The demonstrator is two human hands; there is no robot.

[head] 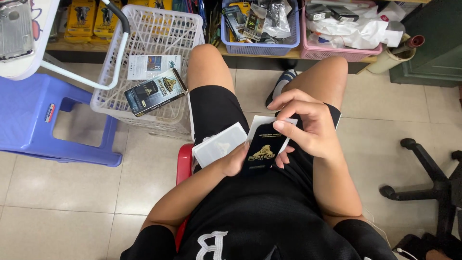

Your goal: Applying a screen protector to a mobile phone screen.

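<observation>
The floor [57,188] is laid with pale, glossy tiles; a blue plastic stool [33,115] is set at the left, with a white wire basket [159,29] just beside it. A low wooden shelf [288,54] is run along the top edge, and purple [262,48] and pink [337,53] baskets are stood on it; a black chair base [428,178] is seen at the right.

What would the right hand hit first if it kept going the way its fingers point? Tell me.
Right hand points left, so the black packet it already grips comes first; beyond that, probably the white card on the thigh, though depth is unclear.
</observation>
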